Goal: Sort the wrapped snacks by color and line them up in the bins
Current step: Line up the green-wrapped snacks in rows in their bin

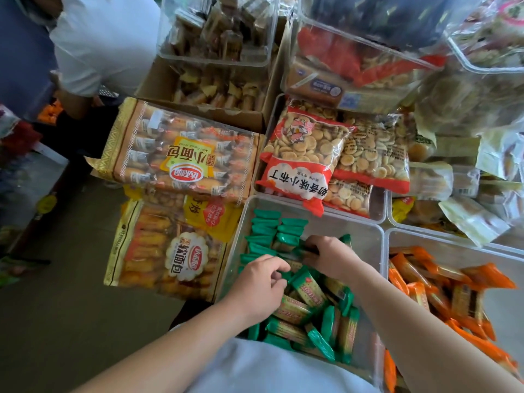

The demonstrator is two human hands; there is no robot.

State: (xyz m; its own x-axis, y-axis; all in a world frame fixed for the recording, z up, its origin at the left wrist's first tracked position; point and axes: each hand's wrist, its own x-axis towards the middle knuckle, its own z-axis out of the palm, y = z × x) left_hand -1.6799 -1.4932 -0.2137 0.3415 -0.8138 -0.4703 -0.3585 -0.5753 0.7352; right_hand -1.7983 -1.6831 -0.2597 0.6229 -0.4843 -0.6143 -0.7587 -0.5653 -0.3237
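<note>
A clear plastic bin (365, 236) in front of me holds green-wrapped snacks. Some stand lined up in rows (269, 231) at its far left; others lie loose in a heap (317, 310) at the near end. My left hand (259, 285) is inside the bin, its curled fingers pinching a green wrapper. My right hand (329, 255) reaches in beside it and grips green snacks at the end of the rows. To the right, a second clear bin (453, 239) holds orange-wrapped snacks (442, 287) lying loose.
Two large bags of small breads (181, 154) lie left of the green bin. Red bags of round biscuits (306, 154) fill a bin behind it. Cardboard boxes and more clear bins of snacks stand further back. Another person in a white shirt (107, 38) stands at the upper left.
</note>
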